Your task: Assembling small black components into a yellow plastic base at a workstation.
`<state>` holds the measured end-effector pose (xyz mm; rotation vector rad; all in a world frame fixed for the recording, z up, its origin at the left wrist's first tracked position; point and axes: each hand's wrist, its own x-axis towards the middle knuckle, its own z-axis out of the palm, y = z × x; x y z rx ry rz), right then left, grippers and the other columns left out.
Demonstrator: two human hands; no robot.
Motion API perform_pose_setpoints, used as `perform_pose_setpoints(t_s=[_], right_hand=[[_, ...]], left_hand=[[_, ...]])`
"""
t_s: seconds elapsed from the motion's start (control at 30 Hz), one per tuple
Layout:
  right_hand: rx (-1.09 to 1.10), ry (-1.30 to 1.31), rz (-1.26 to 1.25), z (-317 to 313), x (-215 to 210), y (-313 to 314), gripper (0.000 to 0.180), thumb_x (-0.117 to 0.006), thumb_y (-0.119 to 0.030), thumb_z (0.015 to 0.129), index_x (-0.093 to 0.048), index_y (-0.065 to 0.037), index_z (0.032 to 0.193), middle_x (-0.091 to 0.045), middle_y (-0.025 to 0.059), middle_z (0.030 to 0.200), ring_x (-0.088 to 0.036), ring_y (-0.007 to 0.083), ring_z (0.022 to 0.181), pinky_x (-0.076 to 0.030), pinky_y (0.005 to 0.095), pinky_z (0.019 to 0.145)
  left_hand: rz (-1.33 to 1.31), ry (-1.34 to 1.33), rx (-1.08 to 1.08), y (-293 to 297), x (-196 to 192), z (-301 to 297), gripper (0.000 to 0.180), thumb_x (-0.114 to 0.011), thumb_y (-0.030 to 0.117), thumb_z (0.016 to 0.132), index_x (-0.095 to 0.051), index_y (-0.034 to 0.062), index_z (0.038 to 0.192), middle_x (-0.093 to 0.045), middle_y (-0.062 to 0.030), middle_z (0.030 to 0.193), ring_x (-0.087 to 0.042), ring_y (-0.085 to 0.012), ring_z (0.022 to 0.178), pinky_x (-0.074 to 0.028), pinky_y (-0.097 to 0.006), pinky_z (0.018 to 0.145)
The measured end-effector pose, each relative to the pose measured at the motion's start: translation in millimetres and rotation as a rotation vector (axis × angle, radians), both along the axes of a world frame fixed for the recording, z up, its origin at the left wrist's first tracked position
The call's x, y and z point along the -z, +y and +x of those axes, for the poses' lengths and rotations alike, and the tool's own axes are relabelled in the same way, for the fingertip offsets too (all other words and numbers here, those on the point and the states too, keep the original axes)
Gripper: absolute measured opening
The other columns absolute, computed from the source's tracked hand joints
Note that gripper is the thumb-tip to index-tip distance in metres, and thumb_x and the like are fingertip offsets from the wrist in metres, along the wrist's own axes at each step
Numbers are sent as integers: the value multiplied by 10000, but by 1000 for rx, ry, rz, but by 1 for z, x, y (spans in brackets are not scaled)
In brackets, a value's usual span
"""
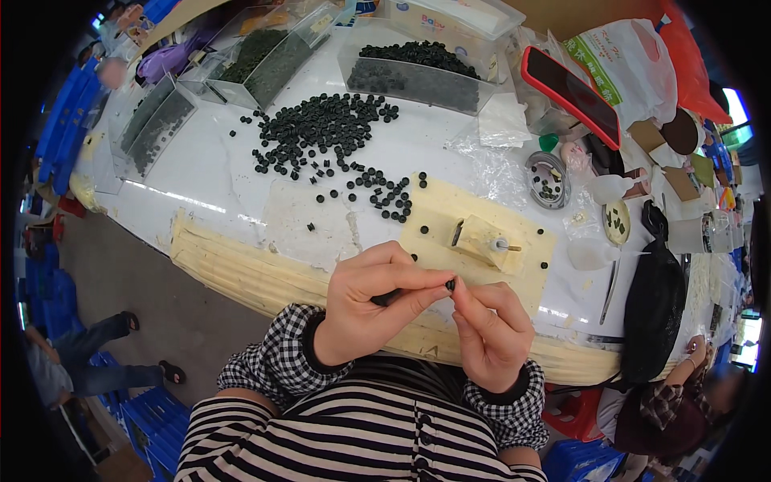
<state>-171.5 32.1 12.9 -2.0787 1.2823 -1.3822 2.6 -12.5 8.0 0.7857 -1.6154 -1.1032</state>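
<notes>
Near the table's front edge, my left hand (pixel 373 293) pinches a small black spool-like part (pixel 450 284) between thumb and forefinger. The fingertips of my right hand (pixel 495 329) close on the same part from the other side. Something dark shows under the left palm, too hidden to name. Just beyond my hands, a cream block-shaped fixture (pixel 486 241) with a metal pin stands on a yellow board (pixel 438 205). A big heap of similar black parts (pixel 321 128) lies farther off to the left, with loose ones scattered toward the board.
Clear bins of black parts (pixel 418 92) and dark green pieces (pixel 269 80) stand at the back. On the right are a red-cased phone (pixel 570 95), a round glass dish (pixel 547 181), tweezers (pixel 610 291) and a black pouch (pixel 654 305). Other people sit at both sides.
</notes>
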Motion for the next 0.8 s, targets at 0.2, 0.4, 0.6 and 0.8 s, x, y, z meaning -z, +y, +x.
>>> perform_pose_setpoints(t_s=[0.2, 0.4, 0.6, 0.8], right_hand=[[12, 6, 11, 1, 1, 2, 409, -705, 71, 710, -678, -8, 1111, -624, 77, 862, -547, 179, 648, -447, 275, 563], [-16, -31, 65, -1, 0, 2, 395, -698, 69, 729, -675, -8, 1116, -624, 77, 866, -558, 177, 661, -453, 269, 569], [-17, -79, 122, -1, 2, 4, 369, -689, 59, 758, -674, -15, 1120, -617, 76, 857, -570, 178, 682, -467, 263, 592], [104, -63, 86, -1, 5, 5, 367, -678, 72, 765, -672, -13, 1122, -613, 83, 849, -579, 180, 695, -470, 251, 613]], left_hand=[[-24, -23, -15, 1, -1, -1, 249, -732, -53, 738, -726, 28, 974, -573, -17, 723, -491, -66, 602, -367, -187, 523], [-74, -31, -35, 1, 1, -2, 268, -748, -64, 709, -730, 35, 958, -568, -13, 700, -492, -76, 586, -372, -193, 517], [-114, -47, -47, 1, 1, -2, 277, -750, -68, 702, -731, 39, 956, -570, -16, 694, -491, -80, 575, -373, -199, 508], [52, -206, -7, -6, 0, 7, 241, -725, -44, 736, -726, 36, 964, -531, -13, 661, -472, -76, 570, -355, -212, 503]])
